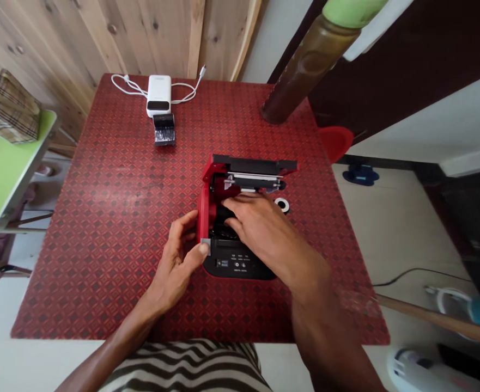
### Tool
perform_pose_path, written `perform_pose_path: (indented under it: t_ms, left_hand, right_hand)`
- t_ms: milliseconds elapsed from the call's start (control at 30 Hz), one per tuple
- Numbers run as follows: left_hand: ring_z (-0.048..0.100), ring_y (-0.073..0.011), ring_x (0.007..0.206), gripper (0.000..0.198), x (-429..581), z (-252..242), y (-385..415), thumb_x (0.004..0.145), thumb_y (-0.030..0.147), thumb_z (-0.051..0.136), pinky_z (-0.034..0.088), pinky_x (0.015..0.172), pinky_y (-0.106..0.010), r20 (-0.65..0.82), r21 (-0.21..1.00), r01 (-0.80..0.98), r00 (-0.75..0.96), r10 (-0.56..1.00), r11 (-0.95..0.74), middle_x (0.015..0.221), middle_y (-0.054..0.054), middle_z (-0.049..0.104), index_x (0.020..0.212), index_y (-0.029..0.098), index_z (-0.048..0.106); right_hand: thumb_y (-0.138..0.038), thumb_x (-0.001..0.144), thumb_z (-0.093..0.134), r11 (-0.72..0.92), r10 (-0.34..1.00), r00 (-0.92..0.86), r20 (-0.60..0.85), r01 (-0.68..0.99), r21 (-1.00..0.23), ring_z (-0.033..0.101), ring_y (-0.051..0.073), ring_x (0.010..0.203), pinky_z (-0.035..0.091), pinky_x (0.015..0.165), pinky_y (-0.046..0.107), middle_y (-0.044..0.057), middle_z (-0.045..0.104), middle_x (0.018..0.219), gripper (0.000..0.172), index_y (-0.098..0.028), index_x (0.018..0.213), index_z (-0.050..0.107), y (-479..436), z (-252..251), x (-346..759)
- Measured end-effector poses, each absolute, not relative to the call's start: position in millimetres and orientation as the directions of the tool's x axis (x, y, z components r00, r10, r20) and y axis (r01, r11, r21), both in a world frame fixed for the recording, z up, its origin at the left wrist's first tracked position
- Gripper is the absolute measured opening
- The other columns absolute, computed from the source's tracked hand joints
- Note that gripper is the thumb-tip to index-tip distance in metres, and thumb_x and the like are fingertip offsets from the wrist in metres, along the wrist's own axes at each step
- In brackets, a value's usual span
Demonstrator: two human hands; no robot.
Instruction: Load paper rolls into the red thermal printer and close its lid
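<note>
A red and black device (240, 270) with its lid raised stands near the middle of the patterned red table. My left hand (180, 258) rests against the device's left side, fingers apart, the thumb on its front left corner. Inside the open compartment are the fingertips of my right hand (260, 223), partly hidden by the hand itself and the dark interior; what they touch cannot be made out. Just right of the device lies a small white ring-shaped roll (281, 205), partly behind my right hand.
On the table (113, 245), a white power bank (159, 92) with a cable and a black roll (164, 129) lie at the back left. A tall brown bottle (305, 65) with a green cap stands at the back right.
</note>
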State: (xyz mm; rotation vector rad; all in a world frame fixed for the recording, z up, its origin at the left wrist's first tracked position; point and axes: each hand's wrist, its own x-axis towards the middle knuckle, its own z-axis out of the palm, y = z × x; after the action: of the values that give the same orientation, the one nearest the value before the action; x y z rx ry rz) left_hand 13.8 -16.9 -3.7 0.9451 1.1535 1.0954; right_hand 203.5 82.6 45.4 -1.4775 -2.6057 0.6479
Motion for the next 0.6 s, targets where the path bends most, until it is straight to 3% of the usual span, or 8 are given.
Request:
perform_pose_path:
  t_ms: [233,400,500,600]
  left_hand:
    - [0.064,-0.0396,0.153,0.063,11,2,-18,0.105,0.057,0.074,0.059,0.121,-0.058,-0.256,0.954,-0.146,0.060,0.965,0.262,0.169,-0.013,0.065,0.160,0.031,0.059]
    - [0.061,-0.0415,0.157,0.059,-6,-1,-11,0.107,0.061,0.071,0.047,0.133,-0.063,-0.274,0.949,-0.136,0.097,0.957,0.285,0.166,-0.014,0.068,0.156,0.029,0.068]
    - [0.064,-0.0416,0.154,0.052,-19,-6,3,0.108,0.059,0.073,0.044,0.134,-0.066,-0.240,0.967,-0.083,0.007,0.971,0.240,0.160,-0.013,0.072,0.150,0.030,0.073]
    - [0.066,-0.0414,0.149,0.045,-27,-5,21,0.108,0.059,0.073,0.043,0.133,-0.067,-0.166,0.986,-0.026,-0.095,0.981,0.164,0.157,-0.012,0.073,0.142,0.030,0.079]
  right_hand:
    - [0.001,0.108,0.054,0.522,0.816,-0.578,-0.009,0.743,-0.419,0.076,0.031,0.125,0.059,0.115,0.052,0.013,0.083,0.125,0.030,-0.019,0.114,0.076,72,45,213]
    - [-0.002,0.111,0.058,0.610,0.776,-0.591,0.219,0.618,-0.496,0.078,0.027,0.119,0.067,0.107,0.048,0.009,0.084,0.124,0.028,-0.022,0.109,0.077,51,61,233]
    - [-0.004,0.110,0.065,0.654,0.746,-0.592,0.305,0.567,-0.500,0.077,0.027,0.116,0.069,0.104,0.046,0.010,0.085,0.123,0.020,-0.019,0.109,0.078,44,62,243]
    - [-0.002,0.108,0.068,0.666,0.738,-0.609,0.293,0.583,-0.465,0.075,0.027,0.119,0.067,0.108,0.045,0.010,0.084,0.128,0.022,-0.019,0.117,0.079,44,61,245]
